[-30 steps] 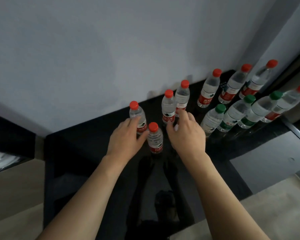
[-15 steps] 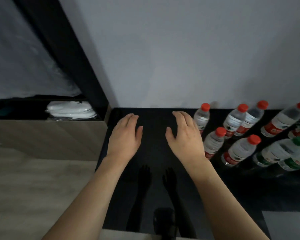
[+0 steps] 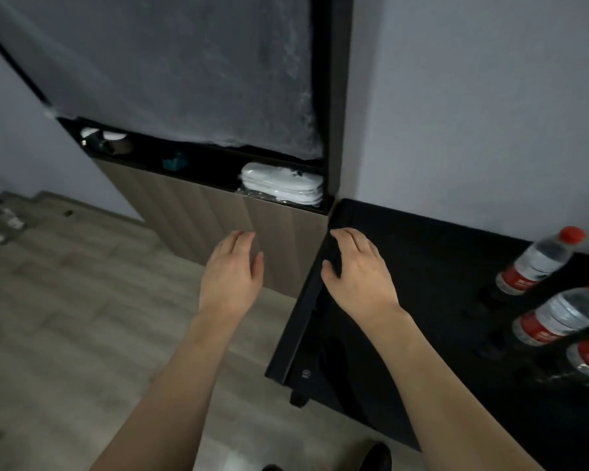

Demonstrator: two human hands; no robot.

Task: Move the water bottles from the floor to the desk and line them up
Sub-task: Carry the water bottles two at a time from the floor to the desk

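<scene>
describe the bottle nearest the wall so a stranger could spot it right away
Start at the black desk on the right. Three water bottles stand at its right edge. The one meant is the farthest bottle, closest to the grey wall, the only one shown whole with its red cap.

Both bare forearms outstretched, left hand (image 3: pixel 232 271) and right hand (image 3: pixel 357 271) palm-down, fingers relaxed.

We were in a furnished room, likely a home or hotel: wood-look floor (image 3: pixel 65 317), glossy black desk (image 3: pixel 422 266) against a plain wall, wood-panelled cabinet (image 3: pixel 218 212) with packaged white slippers (image 3: pixel 283 185).
</scene>
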